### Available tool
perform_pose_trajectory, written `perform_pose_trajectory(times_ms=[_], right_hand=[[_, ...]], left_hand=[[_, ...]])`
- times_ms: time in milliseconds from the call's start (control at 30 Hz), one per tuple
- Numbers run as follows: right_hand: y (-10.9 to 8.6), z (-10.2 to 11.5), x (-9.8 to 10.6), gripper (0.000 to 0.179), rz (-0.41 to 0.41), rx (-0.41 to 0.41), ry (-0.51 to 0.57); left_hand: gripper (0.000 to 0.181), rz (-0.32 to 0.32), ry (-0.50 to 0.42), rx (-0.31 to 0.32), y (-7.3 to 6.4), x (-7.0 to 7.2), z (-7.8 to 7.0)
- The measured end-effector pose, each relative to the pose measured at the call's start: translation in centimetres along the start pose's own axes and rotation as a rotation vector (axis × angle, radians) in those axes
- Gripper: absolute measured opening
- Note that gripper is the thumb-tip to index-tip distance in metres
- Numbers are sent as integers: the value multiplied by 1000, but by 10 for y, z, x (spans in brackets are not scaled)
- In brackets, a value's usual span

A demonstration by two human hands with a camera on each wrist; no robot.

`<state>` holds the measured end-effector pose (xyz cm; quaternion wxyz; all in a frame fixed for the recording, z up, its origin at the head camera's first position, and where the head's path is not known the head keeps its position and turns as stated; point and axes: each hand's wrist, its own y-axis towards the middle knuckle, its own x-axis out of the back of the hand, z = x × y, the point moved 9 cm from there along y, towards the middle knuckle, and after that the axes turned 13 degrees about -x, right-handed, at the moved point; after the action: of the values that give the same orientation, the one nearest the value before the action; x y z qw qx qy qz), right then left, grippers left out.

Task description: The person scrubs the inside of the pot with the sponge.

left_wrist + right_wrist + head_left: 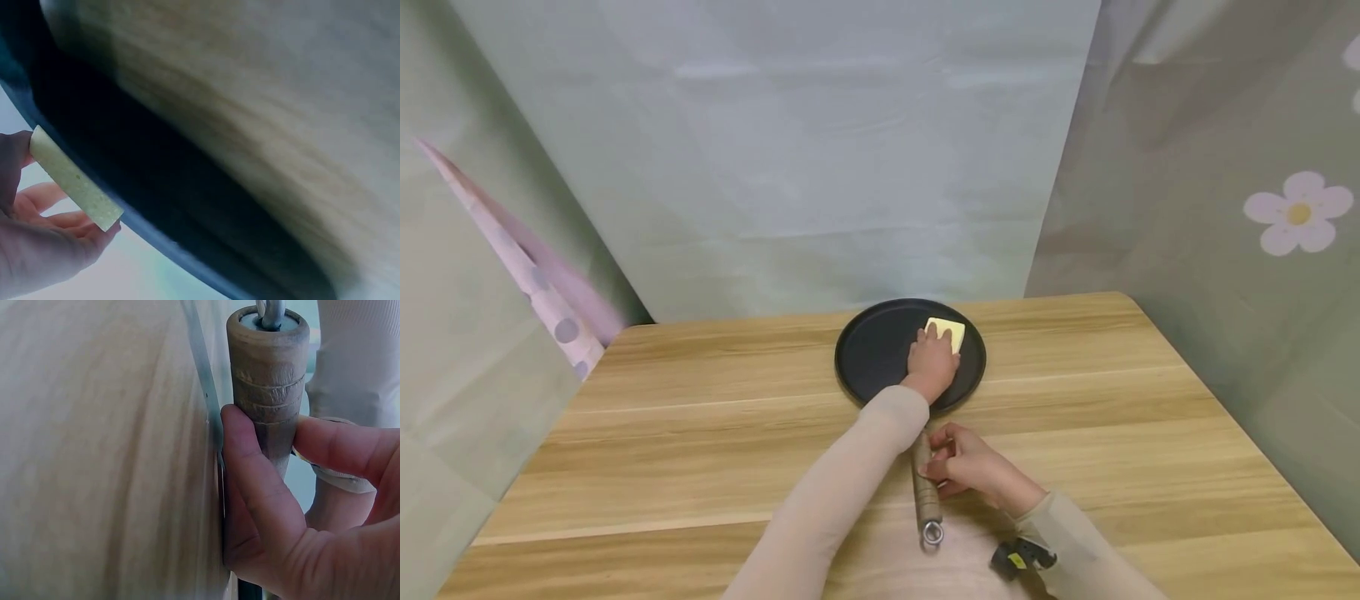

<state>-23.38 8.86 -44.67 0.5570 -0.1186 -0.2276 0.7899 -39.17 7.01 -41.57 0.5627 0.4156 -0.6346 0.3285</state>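
Observation:
A round black frying pan (876, 346) lies on the wooden table, its brown wood-look handle (928, 498) pointing toward me. My left hand (932, 364) reaches over the pan and holds a pale yellow sponge (956, 332) against its right part. In the left wrist view, thumb and fingers grip the edges of the sponge (76, 181), which lies flat to the dark pan (144, 150). Beside the handle, my right hand (977, 468) pinches it between thumb and fingers. The right wrist view shows those fingers around the handle (269, 387) below its metal ring end.
The wooden table (700, 433) spreads out on both sides of the pan. Behind it hangs a pale green backdrop (850, 150), with a flower print on the right side. A black wrist strap with a yellow mark (1017, 560) sits by my right sleeve.

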Motion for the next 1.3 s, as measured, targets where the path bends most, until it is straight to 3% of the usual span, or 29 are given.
perform_pose_trajectory(times_ms=[333, 567, 700, 1100, 1300], right_hand=[[-1, 0, -1, 39, 7, -16, -16], [-2, 1, -1, 40, -5, -24, -43], [-2, 1, -1, 40, -6, -20, -54], [-3, 1, 0, 40, -4, -29, -73], [-4, 1, -1, 39, -2, -24, -70]], left_hand=[[52, -92, -35, -33, -10, 14, 13], [50, -123, -63, -54, -19, 25, 25], [48, -180, -99, -70, -25, 35, 34], [48, -276, -147, -46, -42, 59, 69], [45, -366, -171, -53, -56, 71, 92]])
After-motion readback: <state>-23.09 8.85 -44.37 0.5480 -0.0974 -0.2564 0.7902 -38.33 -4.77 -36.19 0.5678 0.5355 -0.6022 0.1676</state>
